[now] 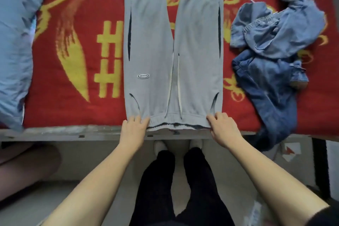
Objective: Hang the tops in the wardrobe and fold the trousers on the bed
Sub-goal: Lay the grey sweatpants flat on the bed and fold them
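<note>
Two hands at the waistband of grey trousers laid flat on a bed

Two bare hands hold the near end of a pair of pale grey jersey sweatpants [152, 64] with dark side slits and a small oval badge. The sweatpants lie face up on the red blanket with yellow patterns [77, 51] covering the bed, waistband at the near edge, both legs stretched straight away and slightly apart. The left hand [134, 126] curls its fingers over the left waistband corner; the right hand [222, 126] pinches the right corner, thumb along the edge. Judging by this, the trouser-folding step is in hand, with the garment spread but not yet folded. The next move likely calls for bringing one leg across onto the other, seams matched, before folding lengthwise. To the right, well apart, sits a crumpled heap of blue denim trousers [266, 71], part hanging over the grey bed frame [55, 132]. At far left lies pale blue cloth [14, 42], its kind unclear
</note>
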A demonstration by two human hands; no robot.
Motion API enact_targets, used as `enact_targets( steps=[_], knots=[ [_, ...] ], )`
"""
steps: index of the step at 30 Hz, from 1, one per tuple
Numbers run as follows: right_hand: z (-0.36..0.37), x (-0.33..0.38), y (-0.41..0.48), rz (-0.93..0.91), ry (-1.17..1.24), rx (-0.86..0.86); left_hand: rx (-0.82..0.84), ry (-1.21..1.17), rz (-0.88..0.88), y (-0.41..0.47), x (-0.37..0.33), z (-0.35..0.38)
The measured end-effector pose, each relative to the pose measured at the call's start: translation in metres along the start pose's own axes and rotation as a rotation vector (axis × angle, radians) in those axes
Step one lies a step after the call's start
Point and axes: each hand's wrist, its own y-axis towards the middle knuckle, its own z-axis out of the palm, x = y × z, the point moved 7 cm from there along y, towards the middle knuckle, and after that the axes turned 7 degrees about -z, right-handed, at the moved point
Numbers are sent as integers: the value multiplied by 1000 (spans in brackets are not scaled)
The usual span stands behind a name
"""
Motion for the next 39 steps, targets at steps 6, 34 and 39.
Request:
enact_targets(
  steps=[6, 34, 39],
  knots=[
    [85, -10, 55, -39, 261, 216, 117, -166, -96, 33, -34, 66],
    [39, -161, 200, 482, 1436, -671, -45, -934, 100, 129, -231, 19],
    [-38, -112, 203, 253, 1683, -691, 228, -1552, 82, 115, -165, 12]
  ],
)
